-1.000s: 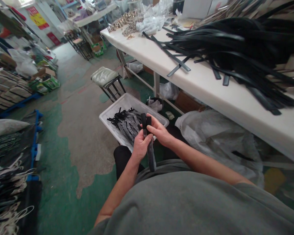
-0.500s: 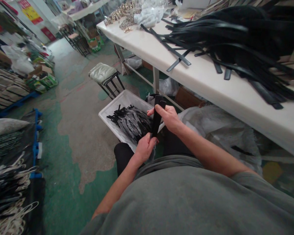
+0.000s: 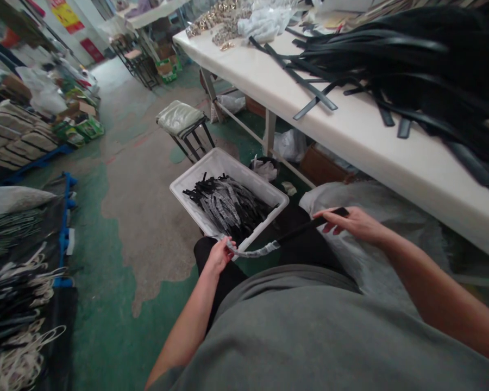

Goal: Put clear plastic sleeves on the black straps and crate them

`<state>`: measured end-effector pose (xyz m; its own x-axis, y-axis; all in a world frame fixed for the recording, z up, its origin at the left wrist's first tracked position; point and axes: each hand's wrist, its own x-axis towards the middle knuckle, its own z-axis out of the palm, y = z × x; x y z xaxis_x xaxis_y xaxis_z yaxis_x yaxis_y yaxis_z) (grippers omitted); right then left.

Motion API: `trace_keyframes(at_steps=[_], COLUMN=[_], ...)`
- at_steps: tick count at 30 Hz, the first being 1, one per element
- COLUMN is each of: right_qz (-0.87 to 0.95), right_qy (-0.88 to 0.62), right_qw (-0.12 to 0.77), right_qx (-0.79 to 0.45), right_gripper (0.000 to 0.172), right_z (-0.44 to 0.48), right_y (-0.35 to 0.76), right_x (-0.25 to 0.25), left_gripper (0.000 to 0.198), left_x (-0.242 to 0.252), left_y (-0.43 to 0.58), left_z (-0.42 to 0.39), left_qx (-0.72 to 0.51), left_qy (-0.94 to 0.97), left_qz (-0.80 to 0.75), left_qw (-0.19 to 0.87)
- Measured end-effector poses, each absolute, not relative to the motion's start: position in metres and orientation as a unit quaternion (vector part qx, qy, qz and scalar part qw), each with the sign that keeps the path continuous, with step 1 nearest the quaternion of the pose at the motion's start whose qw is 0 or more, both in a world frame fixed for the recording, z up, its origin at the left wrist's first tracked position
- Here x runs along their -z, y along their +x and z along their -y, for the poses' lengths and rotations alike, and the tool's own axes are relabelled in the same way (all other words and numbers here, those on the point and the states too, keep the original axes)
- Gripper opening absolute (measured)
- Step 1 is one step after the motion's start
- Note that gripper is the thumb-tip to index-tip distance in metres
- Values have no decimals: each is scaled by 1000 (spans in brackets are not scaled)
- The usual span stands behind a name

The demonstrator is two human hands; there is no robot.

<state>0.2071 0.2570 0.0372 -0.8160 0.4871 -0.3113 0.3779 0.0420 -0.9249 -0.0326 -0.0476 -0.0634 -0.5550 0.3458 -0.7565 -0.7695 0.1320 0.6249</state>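
A black strap (image 3: 299,232) stretches between my two hands above my lap, its left part covered in crinkled clear plastic wrap (image 3: 258,252). My left hand (image 3: 221,254) is closed on the wrapped end, by the near corner of the white bin (image 3: 177,191). My right hand (image 3: 355,224) pinches the bare black end, over the plastic sheeting to the right. Inside the bin lies a heap of black straps (image 3: 232,203), many in the same clear wrap.
A white table (image 3: 252,81) runs along the right, loaded with long black strips (image 3: 391,60) and small gold-coloured metal fittings (image 3: 212,21). A padded stool (image 3: 180,118) stands behind the bin. Large plastic sheeting (image 3: 338,203) lies beside my right leg. Blue pallets (image 3: 68,217) with cords line the left.
My hands have moved apart, the right one going out to the right and the left one leftward. The strap, upright before, now lies stretched sideways with its plastic-wrapped part showing.
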Motion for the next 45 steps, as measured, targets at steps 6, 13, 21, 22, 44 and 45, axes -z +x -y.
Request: trace_keyframes(at_steps=[6, 13, 21, 22, 44, 45], right_qz=[712, 846, 766, 741, 663, 678], right_qy=[-269, -97, -539, -578, -671, -651], right_qw=[60, 57, -7, -30, 79, 97], right_qx=[-646, -521, -350, -340, -322, -327], right_gripper=[36, 71, 26, 26, 35, 36], right_z=[-184, -157, -254, -264, -289, -285], right_y=[230, 202, 298, 312, 335, 330], right_x=[-31, -27, 17, 27, 67, 59], left_gripper=[16, 24, 10, 10, 18, 23], left_x=[36, 30, 70, 75, 48, 46], left_y=[-112, -167, -118, -111, 2, 7], left_z=[1, -12, 41, 47, -10, -11], left_qx=[-649, -654, -607, -603, -573, -567], left_qy=[-133, -112, -229, -236, -39, -18], left_qz=[-639, -692, -669, -666, -649, -649], left_qw=[391, 284, 364, 370, 499, 508])
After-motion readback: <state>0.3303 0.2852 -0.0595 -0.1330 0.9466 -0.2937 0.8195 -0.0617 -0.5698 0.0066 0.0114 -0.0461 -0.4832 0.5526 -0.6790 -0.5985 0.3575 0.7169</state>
